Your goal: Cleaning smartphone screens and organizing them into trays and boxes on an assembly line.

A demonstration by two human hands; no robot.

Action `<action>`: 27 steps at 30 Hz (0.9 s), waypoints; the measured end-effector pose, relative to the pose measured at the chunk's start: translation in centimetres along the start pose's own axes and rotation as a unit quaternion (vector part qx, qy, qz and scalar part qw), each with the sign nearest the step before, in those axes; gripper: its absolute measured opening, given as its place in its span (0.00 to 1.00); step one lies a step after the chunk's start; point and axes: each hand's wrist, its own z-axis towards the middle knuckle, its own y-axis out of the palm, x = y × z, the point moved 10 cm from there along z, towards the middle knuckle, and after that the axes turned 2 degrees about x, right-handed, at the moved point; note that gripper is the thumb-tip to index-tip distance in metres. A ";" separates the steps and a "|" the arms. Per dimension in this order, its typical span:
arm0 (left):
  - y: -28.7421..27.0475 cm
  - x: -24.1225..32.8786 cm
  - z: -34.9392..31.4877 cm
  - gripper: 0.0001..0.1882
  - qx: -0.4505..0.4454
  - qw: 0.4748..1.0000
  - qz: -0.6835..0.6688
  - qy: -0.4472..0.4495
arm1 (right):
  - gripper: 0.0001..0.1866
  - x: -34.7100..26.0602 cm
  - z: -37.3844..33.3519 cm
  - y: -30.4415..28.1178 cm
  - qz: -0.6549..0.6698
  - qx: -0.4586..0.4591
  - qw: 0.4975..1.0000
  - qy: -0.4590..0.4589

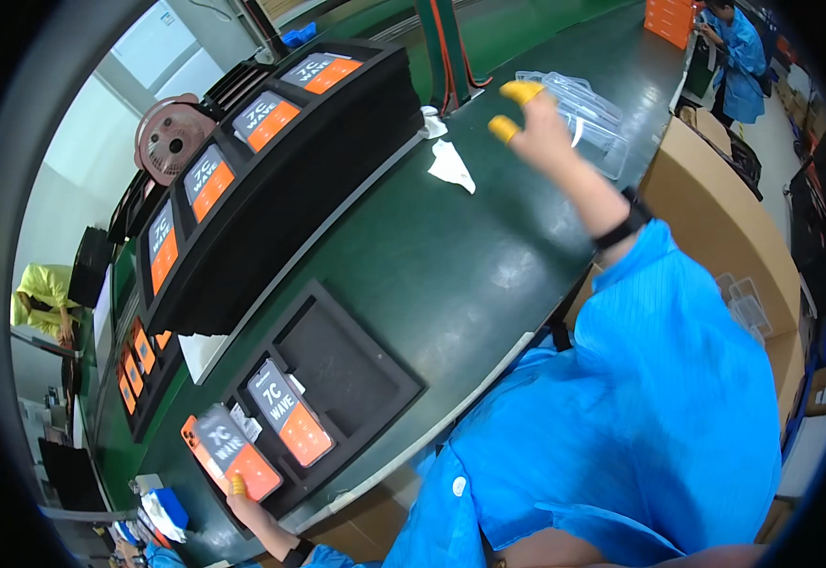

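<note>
My left hand (pixel 243 500), with yellow finger covers, grips an orange phone (pixel 250 466) with a grey-and-orange printed front at the near left end of a black foam tray (pixel 389 388). The phone is tilted and slightly blurred. A second phone (pixel 292 414) with the same printed front lies in the tray's middle compartment, and the compartment to its right holds nothing. Far to the right, my right hand (pixel 541 128) is raised over the bench, its yellow-covered thumb and finger spread apart. Just beside it lies a pile of clear plastic cases (pixel 588 118).
A tall stack of black trays (pixel 281 213) stands behind, several phones in its top. White scraps (pixel 452 168) lie on the green bench (pixel 432 265). A pink fan (pixel 173 140) is beyond the stack. Right of the bench stands a large cardboard box (pixel 716 204). Co-workers stand at far left and far right.
</note>
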 end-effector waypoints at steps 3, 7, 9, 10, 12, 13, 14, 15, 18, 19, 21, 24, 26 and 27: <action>1.9 -0.8 -0.5 0.20 -0.019 0.994 0.063 -0.082 | 0.29 13.5 3.1 2.0 -0.159 -0.072 0.982 0.074; 2.3 0.9 -1.0 0.22 0.080 0.938 0.338 0.013 | 0.39 24.6 3.3 3.7 -0.205 -0.232 0.927 0.213; 4.3 4.6 -2.6 0.21 0.153 0.768 0.588 0.204 | 0.39 26.7 3.7 4.2 -0.202 -0.253 0.920 0.222; 4.5 4.6 -2.7 0.21 0.156 0.767 0.589 0.200 | 0.40 27.3 3.7 4.8 -0.197 -0.274 0.912 0.232; 3.7 6.0 -3.4 0.18 0.232 0.771 0.548 0.228 | 0.40 28.3 4.4 6.1 -0.183 -0.290 0.911 0.230; 3.6 6.3 -3.5 0.15 0.225 0.794 0.525 0.211 | 0.40 28.8 4.4 6.9 -0.175 -0.296 0.911 0.228; 4.0 6.9 -3.9 0.15 0.231 0.790 0.528 0.207 | 0.40 29.5 4.3 7.7 -0.166 -0.301 0.911 0.227; 4.1 7.1 -4.2 0.13 0.233 0.815 0.496 0.190 | 0.40 31.1 4.0 8.6 -0.160 -0.305 0.912 0.222; 3.8 4.7 -4.3 0.13 0.242 0.847 0.443 0.166 | 0.40 34.8 3.5 9.6 -0.109 -0.313 0.908 0.254; 3.0 3.2 -4.7 0.14 0.265 0.852 0.429 0.144 | 0.37 34.5 3.5 9.6 -0.052 -0.320 0.904 0.278; 1.4 1.8 -5.4 0.14 0.324 0.870 0.355 0.110 | 0.32 32.9 3.7 9.7 0.000 -0.335 0.892 0.303; 1.9 2.8 -5.7 0.12 0.334 0.866 0.352 0.118 | 0.34 32.1 1.1 12.6 -0.199 -0.392 0.879 0.184; 1.8 2.7 -5.9 0.12 0.337 0.853 0.381 0.115 | 0.36 23.4 0.6 8.4 -0.205 -0.383 0.859 0.269; 1.6 2.6 -5.6 0.13 0.332 0.849 0.391 0.124 | 0.39 21.7 -0.1 7.6 -0.201 -0.362 0.870 0.268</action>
